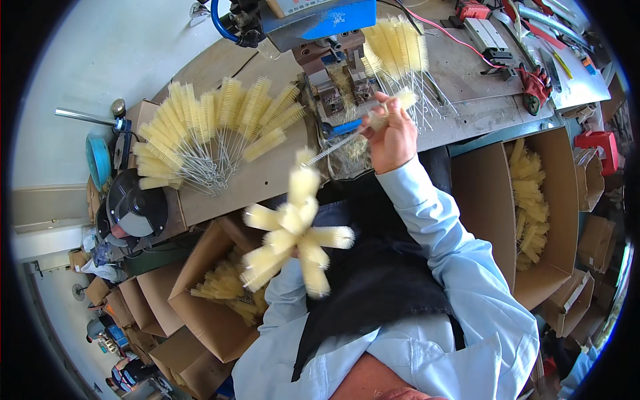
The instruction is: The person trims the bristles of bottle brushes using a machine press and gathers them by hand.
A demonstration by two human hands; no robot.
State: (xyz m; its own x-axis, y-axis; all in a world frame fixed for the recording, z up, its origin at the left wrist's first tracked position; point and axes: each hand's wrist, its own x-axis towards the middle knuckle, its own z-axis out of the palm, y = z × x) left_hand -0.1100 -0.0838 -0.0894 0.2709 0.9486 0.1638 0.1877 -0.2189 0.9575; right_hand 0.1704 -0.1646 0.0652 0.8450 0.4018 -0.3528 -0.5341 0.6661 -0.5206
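A bunch of pale yellow bristle brushes (300,237) fans out in front of my left sleeve (285,300). Its bristle heads hide my left hand, and only the left forearm seems to bear the bunch. My right hand (393,137) is raised near the machine, its fingers closed around a bristle brush (381,120). From that hand a twisted wire stem (333,149) slants down and left to the top of the bunch. Pale bristles (405,100) show beside my right fingertips; whether they belong to the same brush I cannot tell.
A blue-topped bench machine (327,27) stands ahead. Brushes with wire stems lie fanned on the table at left (207,127) and behind the machine (400,50). Cardboard boxes of brushes flank me, left (193,283) and right (560,227). Red-and-black gloves (535,88) lie at far right.
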